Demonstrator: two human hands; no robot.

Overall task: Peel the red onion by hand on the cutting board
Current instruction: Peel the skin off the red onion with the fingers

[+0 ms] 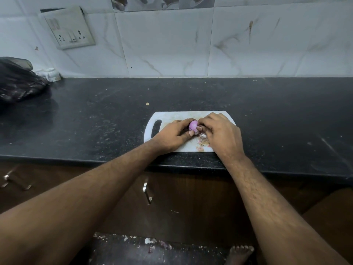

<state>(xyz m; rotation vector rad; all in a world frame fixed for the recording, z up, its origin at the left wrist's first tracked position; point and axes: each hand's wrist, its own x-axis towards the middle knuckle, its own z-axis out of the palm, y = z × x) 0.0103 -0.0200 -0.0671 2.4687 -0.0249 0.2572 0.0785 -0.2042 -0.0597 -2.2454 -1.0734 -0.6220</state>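
- Purple onion point(193, 125) sits low over the middle of the white board point(172, 116), pinched between both hands; most of what shows is smooth and glossy, so outer skin looks largely off on the visible side.
- Left hand point(172, 133) cups it from the left, fingers curled over the far side, thumb on the near side. Reads as the anchor: stops the bulb rolling while the other hand pulls.
- Right hand point(219, 132) comes in from the right, fingers point(199, 128) curled and touching the bulb's right end. Looks like a pinch on a bit of skin at that end, but the contact spot is hidden by knuckles; can't confirm a flap is held.
- Peels point(204, 140) lie in a loose pile on the board just under the right hand, near the front edge. Working low over the board means scraps drop onto it, not onto the table point(95, 115).
- Board handle slot faces left; board sits near the table's front edge, close to the body, so both forearms reach it with elbows low.
- Judgement: late stage, cleaning off last bits at the end. Hidden side of the bulb not visible, so can't call it done.
- Risk: slick bulb could slip from the left-hand grip.
- Off to the far left: dark bag point(19, 81), well apart. More scraps on the floor point(152, 243) below.
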